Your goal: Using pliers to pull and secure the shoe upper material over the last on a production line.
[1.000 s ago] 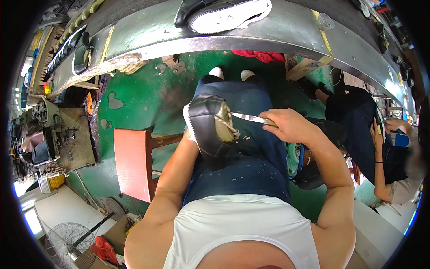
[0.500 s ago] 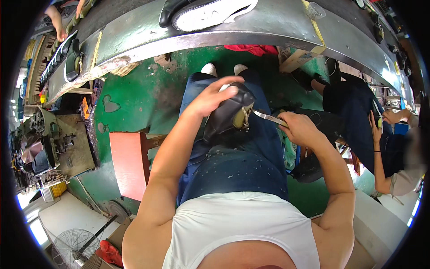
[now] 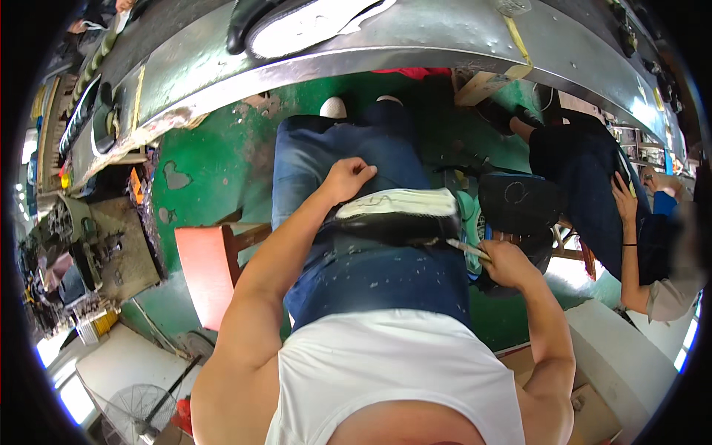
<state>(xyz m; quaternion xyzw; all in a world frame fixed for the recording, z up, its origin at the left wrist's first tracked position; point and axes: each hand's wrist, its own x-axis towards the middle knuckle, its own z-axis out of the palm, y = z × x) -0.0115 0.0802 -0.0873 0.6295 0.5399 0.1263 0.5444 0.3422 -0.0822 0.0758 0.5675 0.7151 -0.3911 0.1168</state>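
Across my lap lies a black shoe upper (image 3: 386, 229) with its pale bottom turned to the far side, slightly smeared by motion. Just beyond its left end is my left hand (image 3: 348, 180), fingers curled in and nothing visible in them. By the shoe's right end, my right hand (image 3: 510, 265) is closed round a slim metal hand tool (image 3: 466, 247). The tool's tip meets the dark edge of the shoe or lies just over it; I cannot tell which.
A metal-topped bench (image 3: 423, 35) runs across the far side, bearing a black-and-white shoe (image 3: 311, 28). At the left is a red-topped stool (image 3: 200, 274); a fan (image 3: 141, 408) stands lower left. To the right sits a co-worker (image 3: 593, 170), beside a black seat (image 3: 519, 204).
The shoe has come down from a raised, tilted hold to lie across my lap. My left hand has let go of it. My right hand has moved nearer to me with the tool.
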